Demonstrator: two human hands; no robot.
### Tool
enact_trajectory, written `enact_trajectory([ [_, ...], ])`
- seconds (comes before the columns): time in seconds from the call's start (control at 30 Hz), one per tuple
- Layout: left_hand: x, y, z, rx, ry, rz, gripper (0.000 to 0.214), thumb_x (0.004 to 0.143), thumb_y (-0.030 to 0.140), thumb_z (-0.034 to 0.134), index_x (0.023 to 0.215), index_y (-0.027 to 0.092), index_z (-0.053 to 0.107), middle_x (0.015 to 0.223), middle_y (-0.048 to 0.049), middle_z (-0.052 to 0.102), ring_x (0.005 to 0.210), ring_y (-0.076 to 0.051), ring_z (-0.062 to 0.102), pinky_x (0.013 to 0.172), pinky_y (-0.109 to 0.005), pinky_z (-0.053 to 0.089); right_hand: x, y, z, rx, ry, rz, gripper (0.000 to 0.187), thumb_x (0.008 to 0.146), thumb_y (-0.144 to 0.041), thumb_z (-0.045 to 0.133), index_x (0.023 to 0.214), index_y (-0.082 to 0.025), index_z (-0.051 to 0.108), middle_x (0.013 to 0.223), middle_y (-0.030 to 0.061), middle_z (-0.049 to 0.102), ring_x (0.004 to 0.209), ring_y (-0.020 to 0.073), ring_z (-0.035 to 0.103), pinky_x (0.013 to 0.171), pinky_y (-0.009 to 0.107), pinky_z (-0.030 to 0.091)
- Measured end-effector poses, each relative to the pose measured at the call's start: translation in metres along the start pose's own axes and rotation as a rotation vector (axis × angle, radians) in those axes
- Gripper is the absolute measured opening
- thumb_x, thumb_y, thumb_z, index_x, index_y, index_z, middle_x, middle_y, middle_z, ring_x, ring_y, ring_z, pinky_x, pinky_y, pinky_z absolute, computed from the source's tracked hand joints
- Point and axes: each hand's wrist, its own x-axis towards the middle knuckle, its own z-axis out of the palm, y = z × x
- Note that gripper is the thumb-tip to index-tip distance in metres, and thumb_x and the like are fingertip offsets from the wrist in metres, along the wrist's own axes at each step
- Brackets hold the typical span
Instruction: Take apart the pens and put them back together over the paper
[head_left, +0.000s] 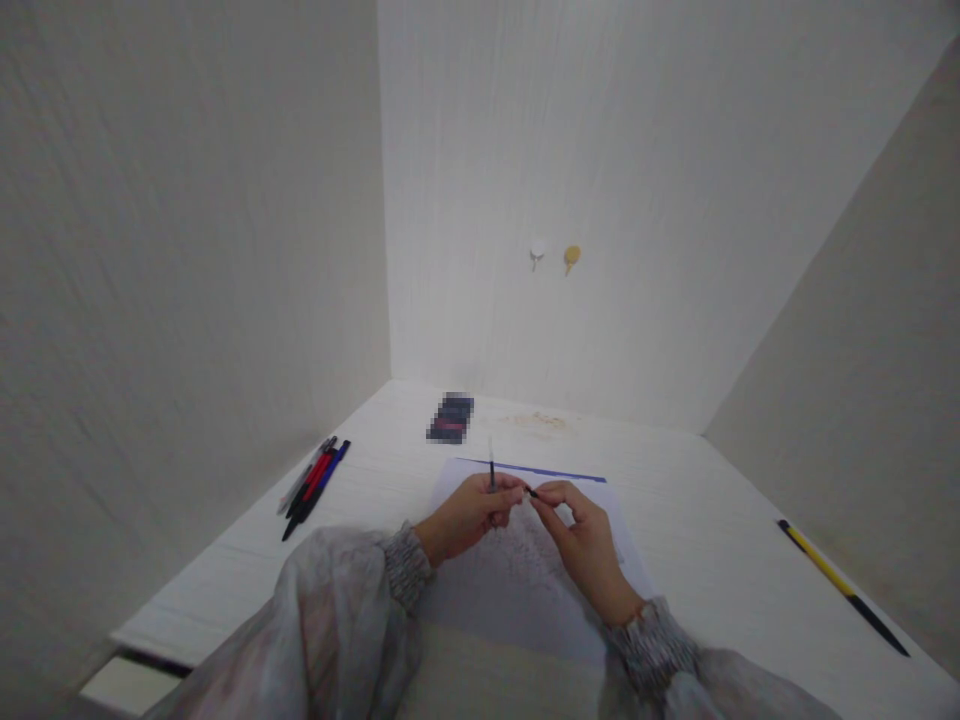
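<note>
My left hand (469,515) is closed around a thin pen part (491,465) that sticks up above the fingers, clear at the top and dark lower down. My right hand (581,535) pinches a small dark piece (532,492) at its fingertips, right next to the left hand. Both hands hover over a white sheet of paper (525,600) lying on the white table (712,520). Grey patterned sleeves cover both forearms.
Several pens (315,485), black, red, blue and grey, lie together at the table's left side. A yellow and black pen (840,585) lies at the right edge. A small blurred dark object (450,418) sits near the back wall. Two small hooks (555,256) are on the wall.
</note>
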Motion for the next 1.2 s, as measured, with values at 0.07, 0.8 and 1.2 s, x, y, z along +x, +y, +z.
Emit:
enact_trajectory([
  [0.07,0.0003,0.0011,-0.0001,0.002,0.029,0.011,0.026,0.064,0.035,0.061,0.073,0.011,0.052,0.046,0.0075,0.038,0.039,-0.003,0.031,0.042,-0.019,0.021,0.0005,0.0023,-0.0018,-0.042,0.005,0.018,0.009,0.074,-0.025,0.050,0.072,-0.018,0.055,0.069,0.0017,0.057,0.067,0.0136,0.053,0.064,0.026,0.043],
  [0.8,0.0034,-0.0039,-0.0071,0.277,0.077,0.057,0.029,0.062,0.039,0.060,0.068,0.012,0.053,0.047,0.0066,0.039,0.042,-0.004,0.033,0.043,-0.019,0.024,0.0005,-0.0004,-0.0059,-0.234,-0.120,-0.257,0.015,0.078,-0.017,0.045,0.082,-0.017,0.059,0.075,0.0057,0.059,0.075,0.0148,0.052,0.067,0.028,0.044],
  [1.2,-0.0022,-0.0007,-0.0068,0.420,-0.059,-0.016,0.028,0.064,0.039,0.058,0.071,0.011,0.058,0.046,0.0059,0.041,0.042,-0.004,0.032,0.042,-0.019,0.023,0.0003,0.0014,-0.0064,-0.193,-0.142,-0.115,0.011,0.076,-0.024,0.046,0.074,-0.018,0.056,0.070,0.0027,0.059,0.068,0.0136,0.055,0.062,0.026,0.045],
])
